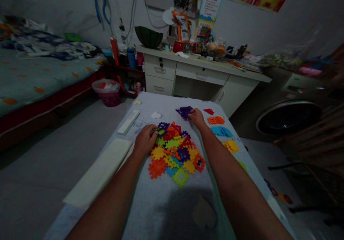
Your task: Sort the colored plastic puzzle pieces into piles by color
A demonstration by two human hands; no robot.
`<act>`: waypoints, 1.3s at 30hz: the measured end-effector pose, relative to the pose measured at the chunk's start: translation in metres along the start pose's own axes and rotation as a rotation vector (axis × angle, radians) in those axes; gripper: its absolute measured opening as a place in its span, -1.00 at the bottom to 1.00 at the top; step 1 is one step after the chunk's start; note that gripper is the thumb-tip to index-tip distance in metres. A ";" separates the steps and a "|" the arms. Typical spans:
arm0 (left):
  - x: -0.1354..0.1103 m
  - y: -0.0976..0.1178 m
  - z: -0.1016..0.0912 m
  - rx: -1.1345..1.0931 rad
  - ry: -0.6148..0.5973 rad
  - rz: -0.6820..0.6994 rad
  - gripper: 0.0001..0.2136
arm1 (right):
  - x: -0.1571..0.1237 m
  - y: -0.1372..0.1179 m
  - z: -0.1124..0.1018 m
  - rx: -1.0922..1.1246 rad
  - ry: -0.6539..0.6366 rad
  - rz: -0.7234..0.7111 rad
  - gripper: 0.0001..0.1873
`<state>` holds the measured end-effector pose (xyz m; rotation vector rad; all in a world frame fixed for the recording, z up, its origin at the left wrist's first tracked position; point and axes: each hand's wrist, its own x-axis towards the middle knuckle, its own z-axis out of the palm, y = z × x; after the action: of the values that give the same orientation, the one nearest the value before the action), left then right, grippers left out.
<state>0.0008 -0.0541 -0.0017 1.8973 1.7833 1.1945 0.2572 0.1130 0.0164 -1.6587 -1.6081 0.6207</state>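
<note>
A mixed heap of plastic interlocking tiles (172, 145), toothed along their edges, lies in the middle of the cloth-covered table (172, 211). My left hand (145, 139) rests at the heap's upper left edge. Its fingers are curled around something dark and small that I cannot make out. Farther back, my right hand (196, 117) has its fingers closed on a purple interlocking tile at a small group of purple tiles (184, 112). Separate groups by colour line the right side: red tiles (209, 111), orange tiles (215, 120), blue tiles (221, 131), yellow tiles (230, 146) and green tiles (242, 165), partly behind my right forearm.
Left on the table are a narrow white box (129, 122) and a long pale board (99, 173). Beyond the table stands a white desk (200, 71) crowded with items. A washing machine (285, 107) is at right, a bed (45, 78) and waste bin (109, 96) at left.
</note>
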 end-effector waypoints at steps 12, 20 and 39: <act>-0.001 -0.007 -0.002 -0.230 0.269 -0.078 -0.63 | -0.019 0.000 0.006 -0.027 0.127 -0.071 -0.75; 0.001 -0.007 -0.010 0.019 0.374 -0.071 -0.65 | -0.053 -0.008 -0.010 -0.024 -0.227 -0.211 -0.79; -0.001 0.014 -0.023 0.594 -0.093 -0.348 -0.77 | -0.082 -0.001 -0.019 -0.140 -0.374 -0.109 -0.86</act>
<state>-0.0061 -0.0655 0.0216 1.7516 2.4723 0.4767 0.2629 0.0293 0.0173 -1.6080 -2.0349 0.8138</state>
